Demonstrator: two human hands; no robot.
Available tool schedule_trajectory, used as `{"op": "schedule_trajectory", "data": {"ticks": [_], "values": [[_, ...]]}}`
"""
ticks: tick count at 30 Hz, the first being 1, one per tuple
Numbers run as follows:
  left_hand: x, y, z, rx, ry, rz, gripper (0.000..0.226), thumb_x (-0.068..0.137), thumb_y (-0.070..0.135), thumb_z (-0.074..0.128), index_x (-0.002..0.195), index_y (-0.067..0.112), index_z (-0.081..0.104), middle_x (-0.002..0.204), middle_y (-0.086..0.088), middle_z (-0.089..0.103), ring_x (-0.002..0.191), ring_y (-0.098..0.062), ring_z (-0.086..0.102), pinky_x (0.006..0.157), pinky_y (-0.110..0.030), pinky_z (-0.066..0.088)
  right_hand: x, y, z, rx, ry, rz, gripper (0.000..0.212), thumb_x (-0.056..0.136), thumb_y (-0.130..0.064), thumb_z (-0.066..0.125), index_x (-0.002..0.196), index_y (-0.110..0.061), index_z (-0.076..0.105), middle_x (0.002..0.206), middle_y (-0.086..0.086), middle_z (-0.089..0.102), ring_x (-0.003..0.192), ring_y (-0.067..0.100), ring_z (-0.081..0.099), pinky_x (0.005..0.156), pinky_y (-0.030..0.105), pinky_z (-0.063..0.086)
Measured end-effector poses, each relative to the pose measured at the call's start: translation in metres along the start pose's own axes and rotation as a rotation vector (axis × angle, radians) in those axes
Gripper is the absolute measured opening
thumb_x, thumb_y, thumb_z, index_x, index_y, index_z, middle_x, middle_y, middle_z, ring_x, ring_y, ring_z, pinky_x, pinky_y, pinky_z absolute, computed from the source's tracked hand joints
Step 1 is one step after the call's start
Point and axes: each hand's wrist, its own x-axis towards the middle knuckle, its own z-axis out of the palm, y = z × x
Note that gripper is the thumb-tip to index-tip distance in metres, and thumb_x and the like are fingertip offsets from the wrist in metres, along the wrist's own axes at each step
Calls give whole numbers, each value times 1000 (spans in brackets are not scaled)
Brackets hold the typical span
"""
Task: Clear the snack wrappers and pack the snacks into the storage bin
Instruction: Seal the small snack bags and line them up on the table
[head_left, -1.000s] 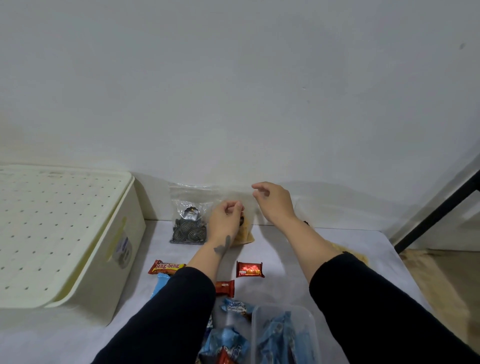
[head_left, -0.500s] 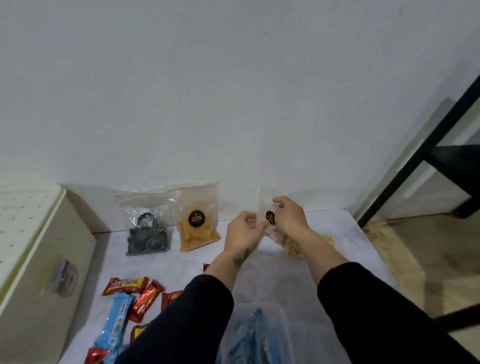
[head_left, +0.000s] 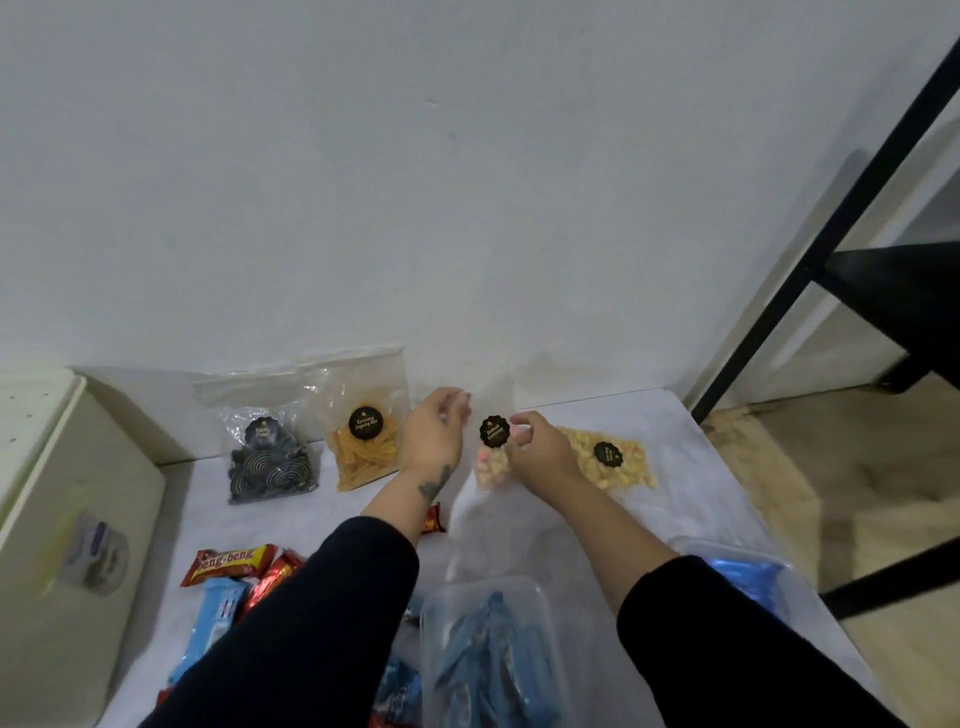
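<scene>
A clear bag of pale snack pieces (head_left: 492, 457) with a black round label hangs upright between the two hands, above the white tabletop (head_left: 691, 499) near the wall. The right hand (head_left: 540, 449) pinches the bag's right edge beside the label, fingers closed on the plastic. The left hand (head_left: 435, 435) is at the bag's upper left, fingers curled loosely; whether it actually grips the plastic I cannot tell, as that part is blurred. Both arms wear black sleeves.

Just right of the right hand a second bag of pale pieces (head_left: 613, 462) lies flat on the tabletop. To the left of the left hand a bag of orange sticks (head_left: 363, 441) leans against the wall, and beside it a bag of dark spiral snacks (head_left: 272, 457) does the same.

Nearer the person lie a red bar marked beng-beng (head_left: 228, 564), other red bars (head_left: 275, 577), and a blue bar (head_left: 215, 618). A clear tub (head_left: 540, 649) in front holds blue wrapped snacks; another clear tub (head_left: 748, 577) sits to its right. The cream storage bin (head_left: 78, 519) stands at the far left, lid on
</scene>
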Motion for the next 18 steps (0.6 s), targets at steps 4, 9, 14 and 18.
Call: {"op": "schedule_trajectory", "data": {"ticks": [4, 9, 14, 18], "values": [[-2, 6, -9, -143, -44, 11, 12, 98, 18, 45, 93, 10, 53, 78, 2, 62, 79, -13, 64, 70, -29, 44, -9, -4, -14, 30, 47, -30, 44, 91, -15, 54, 134, -12, 44, 114, 8, 56, 110, 25, 56, 96, 37, 47], [-7, 9, -17, -95, -171, 21, 14, 98, 17, 47, 87, 13, 54, 70, 0, 64, 74, -18, 66, 64, -28, 42, -8, -16, -44, 104, 42, -88, 31, 97, -17, 49, 128, -13, 52, 125, 2, 54, 106, 16, 53, 82, 22, 44], [-14, 10, -17, -87, -182, -5, 12, 97, 21, 50, 93, 11, 56, 76, -1, 67, 79, -20, 68, 67, -29, 45, -18, -11, -44, 194, 59, -104, 9, 93, -13, 53, 88, -13, 60, 82, 4, 66, 75, 18, 61, 67, 25, 47], [-21, 7, -14, -209, -103, -74, 14, 94, 22, 55, 97, 8, 57, 77, -1, 67, 73, -10, 64, 69, -27, 49, -25, -10, -42, 231, 30, -85, 9, 92, -19, 55, 85, -18, 62, 81, 1, 66, 75, 18, 62, 73, 30, 51]]}}
